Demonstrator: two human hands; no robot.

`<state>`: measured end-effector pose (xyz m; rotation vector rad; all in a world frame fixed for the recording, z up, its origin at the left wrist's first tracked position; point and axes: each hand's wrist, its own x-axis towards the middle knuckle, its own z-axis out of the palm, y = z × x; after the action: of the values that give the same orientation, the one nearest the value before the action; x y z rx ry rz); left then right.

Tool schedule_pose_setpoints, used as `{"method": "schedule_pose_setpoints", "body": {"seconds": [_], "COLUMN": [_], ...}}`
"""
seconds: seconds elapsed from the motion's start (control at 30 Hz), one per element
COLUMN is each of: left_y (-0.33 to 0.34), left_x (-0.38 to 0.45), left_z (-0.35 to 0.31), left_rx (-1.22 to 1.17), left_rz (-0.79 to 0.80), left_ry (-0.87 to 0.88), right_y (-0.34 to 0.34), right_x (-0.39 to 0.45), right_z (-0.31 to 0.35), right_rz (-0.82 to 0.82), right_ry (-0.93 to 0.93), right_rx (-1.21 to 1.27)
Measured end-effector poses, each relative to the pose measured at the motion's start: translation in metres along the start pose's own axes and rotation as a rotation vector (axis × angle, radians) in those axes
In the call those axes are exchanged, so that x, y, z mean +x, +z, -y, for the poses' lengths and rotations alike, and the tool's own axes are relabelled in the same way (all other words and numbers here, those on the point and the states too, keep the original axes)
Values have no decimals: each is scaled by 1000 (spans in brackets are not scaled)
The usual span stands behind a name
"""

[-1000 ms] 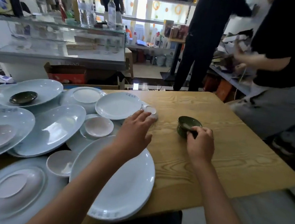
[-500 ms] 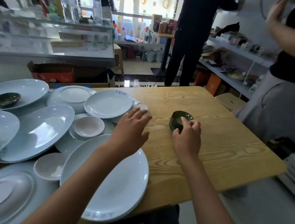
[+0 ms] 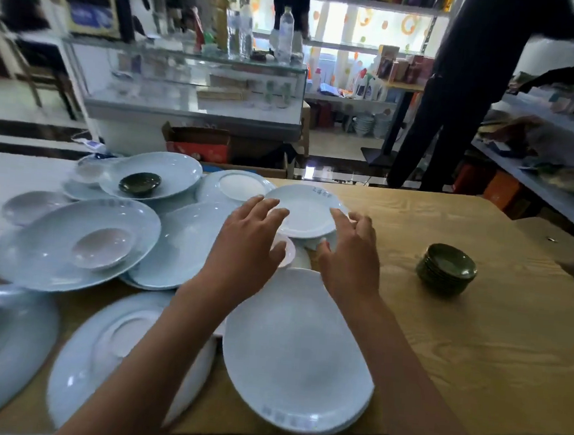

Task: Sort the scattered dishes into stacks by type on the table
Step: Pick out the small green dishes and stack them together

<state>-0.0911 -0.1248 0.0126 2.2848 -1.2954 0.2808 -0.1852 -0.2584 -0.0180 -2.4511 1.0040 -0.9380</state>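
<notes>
barely started imo: only the green saucer stack (image 3: 447, 269) sits done near the table's (image 3: 474, 352) right edge. left hand (image 3: 247, 245) and right hand (image 3: 351, 253), both spread and holding nothing, flank the small white plate (image 3: 305, 212); pale plates still jumbled.

Most plates are a pale blue-white, like the big oval plate (image 3: 298, 359) at lower centre. The stack of small saucers (image 3: 446, 269) at right is dark green, same as the lone saucer (image 3: 139, 183) upper left. The table (image 3: 475, 335) is light wood with visible grain.
</notes>
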Motion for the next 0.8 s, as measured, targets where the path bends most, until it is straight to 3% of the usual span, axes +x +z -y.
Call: {"method": "schedule_pose_setpoints", "body": {"seconds": [0.27,0.57,0.8], "left_y": [-36,-51,-43], "left_x": [-17,-1,38], "left_z": [81,167,219], "left_rx": [74,44,44], "left_rz": [-105,-195,-141], "left_ry": [-149,-320,-397], "right_y": [48,104,140], "right_x": [2,14,23], "right_z": [91,150,172], "right_rz": [133,238,350], "right_ry": [-200,-400,-421], "right_rx": [52,3,-3]}}
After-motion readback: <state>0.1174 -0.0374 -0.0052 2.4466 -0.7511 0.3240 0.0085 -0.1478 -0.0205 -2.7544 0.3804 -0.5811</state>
